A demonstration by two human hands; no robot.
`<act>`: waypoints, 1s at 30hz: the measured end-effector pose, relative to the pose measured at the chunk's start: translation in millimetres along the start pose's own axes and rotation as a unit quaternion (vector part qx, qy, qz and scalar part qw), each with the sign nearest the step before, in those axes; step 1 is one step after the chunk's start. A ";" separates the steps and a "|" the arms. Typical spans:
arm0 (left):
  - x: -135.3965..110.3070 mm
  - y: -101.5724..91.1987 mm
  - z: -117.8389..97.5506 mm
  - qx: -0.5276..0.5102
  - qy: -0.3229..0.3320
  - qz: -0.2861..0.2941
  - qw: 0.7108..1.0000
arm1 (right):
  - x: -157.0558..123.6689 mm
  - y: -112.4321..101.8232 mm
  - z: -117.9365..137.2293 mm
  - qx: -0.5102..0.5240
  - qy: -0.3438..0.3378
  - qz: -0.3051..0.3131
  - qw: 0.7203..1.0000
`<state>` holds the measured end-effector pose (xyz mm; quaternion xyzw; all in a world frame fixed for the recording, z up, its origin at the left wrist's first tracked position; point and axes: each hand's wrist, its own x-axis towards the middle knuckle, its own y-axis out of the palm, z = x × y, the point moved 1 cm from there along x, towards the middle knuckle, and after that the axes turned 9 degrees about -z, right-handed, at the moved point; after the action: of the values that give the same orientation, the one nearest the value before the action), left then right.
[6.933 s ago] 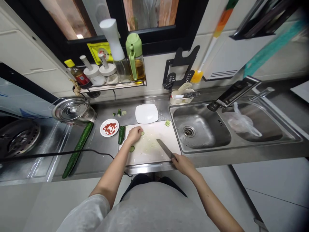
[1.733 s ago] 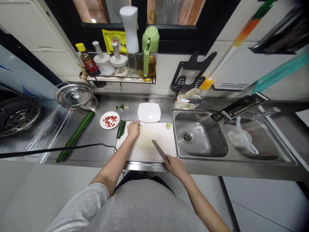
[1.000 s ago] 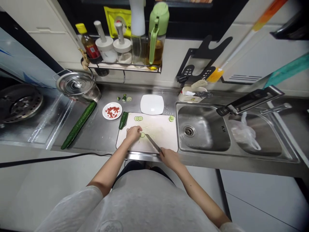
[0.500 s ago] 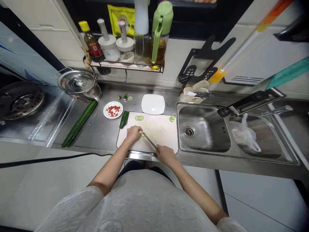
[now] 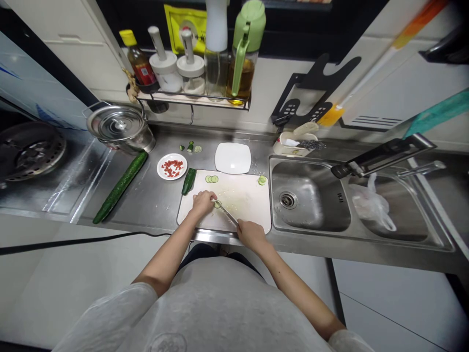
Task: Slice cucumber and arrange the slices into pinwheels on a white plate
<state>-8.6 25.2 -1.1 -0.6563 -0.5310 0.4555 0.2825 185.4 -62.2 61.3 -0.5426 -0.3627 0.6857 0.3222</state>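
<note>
My right hand [image 5: 252, 233] is wrapped round the handle of a knife [image 5: 229, 215], whose blade points up and left over a pale cutting board [image 5: 252, 203]. At the blade's tip lies a thin cucumber slice [image 5: 217, 205]. The fingertips of my left hand [image 5: 202, 201] are bent together and pinch this slice at its left side. Several overlapping cucumber slices [image 5: 211, 179] rest near the board's back edge, and a small pile of slices [image 5: 261, 180] sits at its back right corner. A cut piece of cucumber [image 5: 189, 181] lies across the board's left edge.
A white plate [image 5: 233, 158] stands behind the board. Left of it are cucumber ends [image 5: 190, 146], a small plate with red bits [image 5: 159, 169], a whole cucumber [image 5: 120, 187] and a lidded steel pot [image 5: 142, 139]. The sink [image 5: 311, 195] borders the board's right side.
</note>
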 end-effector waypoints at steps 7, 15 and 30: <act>1.3 1.4 0.2 0.002 0.001 0.004 1.000 | 0.2 -1.5 1.9 -0.013 0.003 0.005 1.000; 1.2 1.9 0.9 0.003 0.003 0.005 1.000 | 6.0 -4.3 1.7 -0.019 -0.002 0.032 0.999; -4.7 2.3 -6.8 0.034 0.006 -0.004 0.999 | 5.8 6.0 1.0 -0.016 0.003 0.018 1.000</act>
<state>-1.6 20.9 1.3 -0.6472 -0.5156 0.4683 0.3098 182.9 -60.7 53.4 -0.5563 -0.3625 0.6840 0.3019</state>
